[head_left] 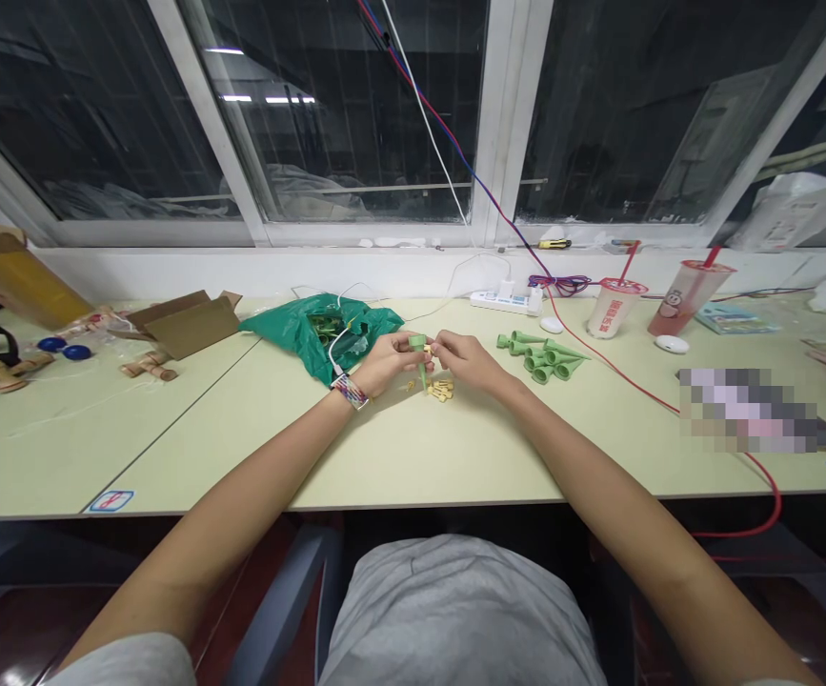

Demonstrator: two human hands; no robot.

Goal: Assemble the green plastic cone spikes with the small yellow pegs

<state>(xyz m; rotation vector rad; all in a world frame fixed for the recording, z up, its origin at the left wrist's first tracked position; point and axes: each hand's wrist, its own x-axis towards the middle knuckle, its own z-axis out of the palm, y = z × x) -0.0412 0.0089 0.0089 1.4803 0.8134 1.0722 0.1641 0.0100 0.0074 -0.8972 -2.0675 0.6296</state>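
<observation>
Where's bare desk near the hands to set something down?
Bare desk lies between the left forearm and right forearm, in front of the small yellow pieces. More sits in front of the cardboard box, and between the green cones and the red cable. Crowded: around the left hand, right hand and green plastic bag.

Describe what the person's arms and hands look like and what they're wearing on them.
Both arms come bare out of short grey sleeves, and the left hand and right hand wear no gloves. The left wrist carries a wide, multicoloured striped wristband. No band shows on the right wrist.
</observation>
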